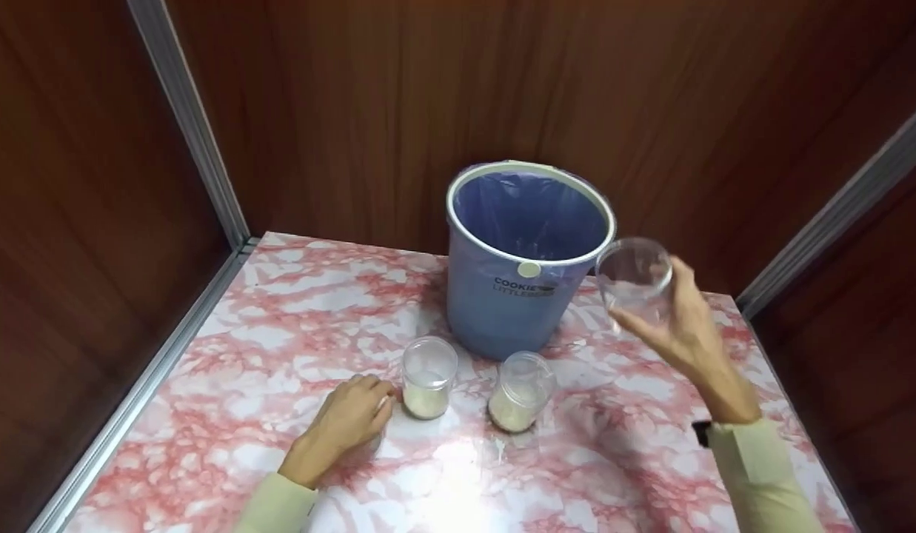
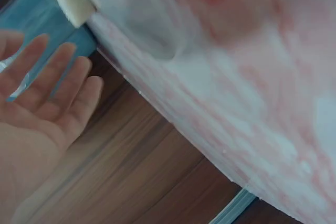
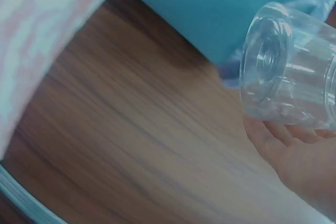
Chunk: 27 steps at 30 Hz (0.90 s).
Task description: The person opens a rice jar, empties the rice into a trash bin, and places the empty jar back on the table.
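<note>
My right hand (image 1: 694, 326) grips a clear plastic jar (image 1: 635, 275) just right of the bin's rim, raised above the table. In the right wrist view the see-through jar (image 3: 294, 72) has nothing visible inside, and the fingers curve along its side. My left hand (image 1: 354, 411) is low over the table beside a clear jar (image 1: 426, 403) partly filled with pale, grain-like stuff. Its fingers, loosely bent, hold nothing in the left wrist view. To the right stands a second similar jar (image 1: 513, 414) with pale contents at its base.
Behind the two jars stands a blue bin (image 1: 495, 318) with a white rim and a clear liner. The table (image 1: 295, 296) has a red-and-white marbled top. Brown wood-grain panels (image 1: 339, 111) with metal frame strips (image 1: 198, 141) enclose it at the back and sides.
</note>
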Each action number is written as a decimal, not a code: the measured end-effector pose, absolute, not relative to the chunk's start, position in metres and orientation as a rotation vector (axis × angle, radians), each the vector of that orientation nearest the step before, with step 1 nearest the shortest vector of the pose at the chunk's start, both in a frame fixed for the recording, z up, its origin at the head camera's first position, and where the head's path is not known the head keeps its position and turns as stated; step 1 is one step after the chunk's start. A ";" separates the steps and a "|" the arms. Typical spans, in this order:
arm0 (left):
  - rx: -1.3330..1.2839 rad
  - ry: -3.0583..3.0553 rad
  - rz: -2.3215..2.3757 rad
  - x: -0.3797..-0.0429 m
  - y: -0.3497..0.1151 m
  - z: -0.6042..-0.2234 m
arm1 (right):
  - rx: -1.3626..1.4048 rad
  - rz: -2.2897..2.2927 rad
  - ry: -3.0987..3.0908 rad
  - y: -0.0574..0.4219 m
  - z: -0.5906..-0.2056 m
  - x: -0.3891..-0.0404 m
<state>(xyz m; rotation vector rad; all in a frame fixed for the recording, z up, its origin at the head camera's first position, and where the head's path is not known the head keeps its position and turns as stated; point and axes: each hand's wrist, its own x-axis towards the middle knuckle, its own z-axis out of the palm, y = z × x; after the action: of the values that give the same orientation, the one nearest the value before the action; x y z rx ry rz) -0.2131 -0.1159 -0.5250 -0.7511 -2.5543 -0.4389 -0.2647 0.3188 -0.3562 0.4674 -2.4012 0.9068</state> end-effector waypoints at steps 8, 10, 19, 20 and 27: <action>-0.687 -2.361 -0.507 -0.220 -0.114 -0.511 | 0.285 1.174 -2.354 0.341 -0.410 -0.242; -0.675 -2.308 -0.516 -0.222 -0.111 -0.508 | 0.221 1.171 -2.361 0.348 -0.423 -0.235; -0.742 -2.057 -0.580 -0.232 -0.084 -0.484 | -0.009 1.169 -2.440 0.367 -0.475 -0.204; -0.772 -2.030 -0.583 -0.232 -0.080 -0.482 | -0.027 1.181 -2.462 0.369 -0.479 -0.200; -0.955 -1.975 -0.574 -0.237 -0.048 -0.466 | -0.108 1.173 -2.602 0.382 -0.508 -0.184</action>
<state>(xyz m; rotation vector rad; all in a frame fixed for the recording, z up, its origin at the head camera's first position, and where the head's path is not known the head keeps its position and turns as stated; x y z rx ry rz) -0.2372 -0.0484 -0.4655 -0.9545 -1.9749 -0.5742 -0.1836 0.3817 -0.5076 -0.1082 -2.6020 1.1725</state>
